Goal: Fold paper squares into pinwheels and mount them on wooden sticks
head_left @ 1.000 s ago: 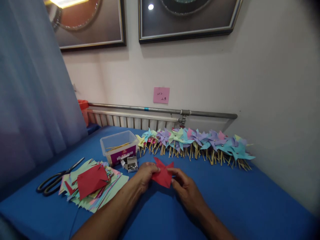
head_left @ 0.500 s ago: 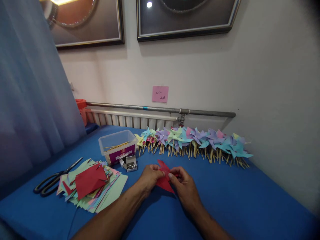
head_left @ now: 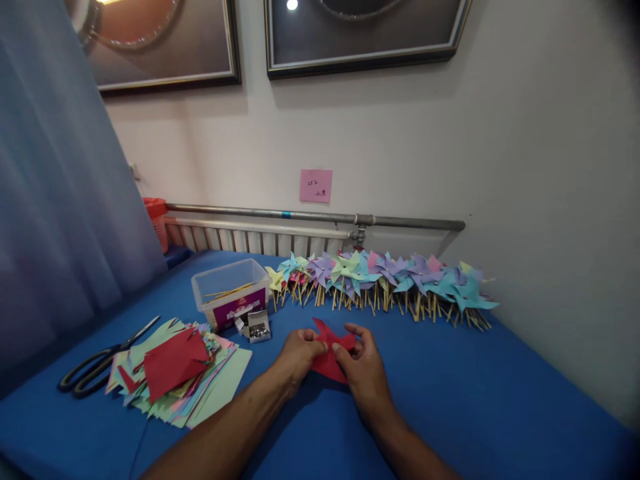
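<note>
Just above the blue cloth, both hands hold one red paper pinwheel, its points partly folded in toward the middle. My left hand pinches its left side, thumb near the centre. My right hand grips the right side, its thumb pressed on the folded paper close to the other thumb. Fingers cover part of the folds. To the left lies a pile of cut coloured paper with a red sheet on top. A small open box of metal pins stands beyond my left hand.
Black-handled scissors lie left of the paper pile. A clear plastic tub holds thin sticks. Finished pinwheels on sticks line the back of the blue-covered table, below a pipe on the wall. A curtain hangs at left.
My right thumb and fingers have shifted on the red paper, and its right-hand point is now folded further toward the centre. The view has turned slightly, so everything sits a little further left.
</note>
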`<action>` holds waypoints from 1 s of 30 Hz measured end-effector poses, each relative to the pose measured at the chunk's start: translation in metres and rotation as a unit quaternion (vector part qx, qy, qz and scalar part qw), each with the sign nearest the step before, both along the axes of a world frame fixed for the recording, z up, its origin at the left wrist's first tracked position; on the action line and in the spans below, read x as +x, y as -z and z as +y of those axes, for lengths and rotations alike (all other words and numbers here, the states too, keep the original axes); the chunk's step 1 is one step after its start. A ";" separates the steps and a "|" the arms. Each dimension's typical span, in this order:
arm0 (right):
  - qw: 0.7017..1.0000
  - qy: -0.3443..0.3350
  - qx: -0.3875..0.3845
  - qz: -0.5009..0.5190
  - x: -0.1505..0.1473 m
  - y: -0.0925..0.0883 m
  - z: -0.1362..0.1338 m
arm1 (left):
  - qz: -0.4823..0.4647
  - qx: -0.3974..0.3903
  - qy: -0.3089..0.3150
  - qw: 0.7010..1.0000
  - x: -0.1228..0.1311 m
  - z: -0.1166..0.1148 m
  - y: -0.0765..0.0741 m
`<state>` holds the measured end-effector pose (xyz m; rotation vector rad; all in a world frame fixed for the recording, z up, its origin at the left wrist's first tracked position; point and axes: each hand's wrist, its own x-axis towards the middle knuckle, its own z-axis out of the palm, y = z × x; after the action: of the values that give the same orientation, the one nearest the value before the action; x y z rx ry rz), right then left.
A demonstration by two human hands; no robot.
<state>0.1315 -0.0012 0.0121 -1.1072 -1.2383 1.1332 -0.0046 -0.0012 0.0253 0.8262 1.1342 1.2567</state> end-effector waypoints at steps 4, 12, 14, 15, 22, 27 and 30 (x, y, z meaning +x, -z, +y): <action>1.000 0.006 0.004 -0.013 0.001 0.005 0.003 | -0.012 -0.004 0.005 1.000 0.000 -0.001 -0.002; 0.999 0.028 0.015 -0.029 0.001 0.014 0.009 | -0.002 -0.012 0.005 1.000 0.001 -0.001 -0.003; 0.999 0.025 0.014 -0.025 0.001 0.015 0.009 | -0.007 -0.012 0.008 1.000 0.001 0.000 -0.002; 0.999 0.023 0.013 -0.023 0.001 0.014 0.009 | -0.011 -0.013 0.011 1.000 0.001 0.000 -0.001; 0.999 0.020 0.025 -0.028 0.002 0.015 0.008 | -0.021 0.001 0.026 0.999 -0.001 -0.003 -0.002; 0.999 0.018 0.022 -0.036 0.003 0.014 0.008 | -0.001 -0.005 0.012 1.000 0.000 -0.003 -0.003; 1.000 0.002 0.000 -0.024 0.003 0.009 0.007 | 0.016 -0.007 0.011 1.000 -0.002 -0.002 -0.003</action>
<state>0.1343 0.0062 0.0034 -1.1411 -1.2738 1.1092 -0.0062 -0.0028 0.0281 0.8502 1.1554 1.2196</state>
